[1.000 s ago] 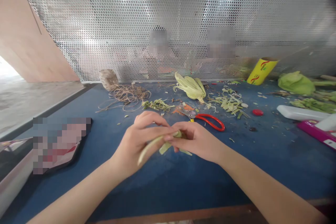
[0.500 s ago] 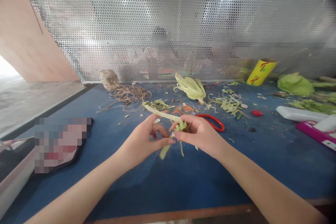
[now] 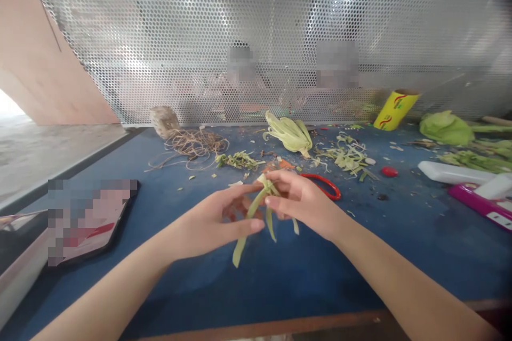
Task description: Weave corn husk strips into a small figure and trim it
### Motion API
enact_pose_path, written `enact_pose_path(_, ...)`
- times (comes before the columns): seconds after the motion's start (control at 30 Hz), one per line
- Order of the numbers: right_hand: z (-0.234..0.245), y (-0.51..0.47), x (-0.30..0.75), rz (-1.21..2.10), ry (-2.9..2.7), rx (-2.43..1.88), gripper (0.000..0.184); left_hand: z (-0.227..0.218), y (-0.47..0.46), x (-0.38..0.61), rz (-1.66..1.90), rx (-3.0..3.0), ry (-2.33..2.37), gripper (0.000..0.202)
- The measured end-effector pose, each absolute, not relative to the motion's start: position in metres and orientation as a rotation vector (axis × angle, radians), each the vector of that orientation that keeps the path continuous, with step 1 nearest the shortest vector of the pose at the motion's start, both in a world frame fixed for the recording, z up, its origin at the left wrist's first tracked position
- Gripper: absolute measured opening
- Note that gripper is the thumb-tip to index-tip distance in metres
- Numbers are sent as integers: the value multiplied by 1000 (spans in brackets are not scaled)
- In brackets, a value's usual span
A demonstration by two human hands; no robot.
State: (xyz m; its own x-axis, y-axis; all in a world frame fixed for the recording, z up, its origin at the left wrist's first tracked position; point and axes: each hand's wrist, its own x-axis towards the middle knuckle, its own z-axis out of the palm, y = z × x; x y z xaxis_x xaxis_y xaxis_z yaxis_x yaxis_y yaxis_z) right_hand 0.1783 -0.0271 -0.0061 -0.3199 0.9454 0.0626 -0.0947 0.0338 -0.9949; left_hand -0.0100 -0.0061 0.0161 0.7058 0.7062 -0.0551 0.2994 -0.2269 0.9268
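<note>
My right hand [image 3: 294, 200] pinches a small bundle of pale green leaf strips [image 3: 267, 192] between thumb and fingers. The strips look knotted or gathered at the top, and their loose ends hang below the hand. My left hand [image 3: 236, 213] is beside the bundle. Its thumb stands apart from its curled fingers, the longest strip running down between them; the index fingertip is at or close to the knot. Red-handled scissors [image 3: 326, 185], partly hidden, lie behind my right hand. Beyond both hands is a head of pale green leaves [image 3: 288, 136], resembling corn husk.
Brown string [image 3: 196, 144] lies tangled by a stone-like block [image 3: 163, 121]. Shredded green strips [image 3: 347, 157] litter the blue table [image 3: 224, 293]. A yellow tube [image 3: 397, 111], purple-and-white object [image 3: 476, 200] and phone-like device [image 3: 128, 208] surround the work area. A perforated metal screen [image 3: 180, 37] rises behind.
The long strip that stuck up across the left fingers now hangs down between left thumb and fingers. The left thumb has moved down slightly, and the right hand has turned the bundle while still gripping it.
</note>
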Motion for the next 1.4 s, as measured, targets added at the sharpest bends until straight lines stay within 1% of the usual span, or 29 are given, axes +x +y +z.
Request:
enact_pose_path(0.1,-4,-34,175,1493,-1538,-864,37,7,-8,-1,582,1704,731,50)
enact_pose_path(0.2,-2,-37,174,1454,-1608,-856,41,1,-7,4,767,1615,741,58)
enact_pose_path(0.23,-3,-37,174,1438,-1619,-857,41,0,-6,4,805,1613,741,57)
enact_pose_path(0.27,-4,-37,174,1423,-1628,-865,41,0,-6,4,832,1635,750,52)
enact_pose_path(0.37,-8,-35,175,1335,-1656,-959,42,1,-6,3,889,1813,867,21)
enact_pose_path(0.4,-10,-34,175,1287,-1667,-1000,44,2,-7,2,904,1873,915,17)
enact_pose_path(0.5,-14,-34,174,1173,-1732,-1058,53,2,-8,2,910,1968,970,19)
enact_pose_path(0.57,-14,-35,173,1157,-1795,-1062,61,0,-9,3,892,1980,975,21)
enact_pose_path(0.63,-13,-36,172,1133,-1855,-1083,64,-1,-8,3,866,1983,994,19)
enact_pose_path(0.93,-13,-35,176,888,-2006,-1181,63,2,-7,0,850,1806,1037,11)
enact_pose_path(1.13,-7,-36,177,689,-2102,-1369,61,6,-4,1,718,1684,1036,20)
enact_pose_path(1.27,-1,-36,182,633,-2113,-1436,60,5,-1,0,774,1652,992,13)
enact_pose_path(1.4,2,-36,187,661,-2087,-1377,54,9,0,-4,807,1636,1000,12)
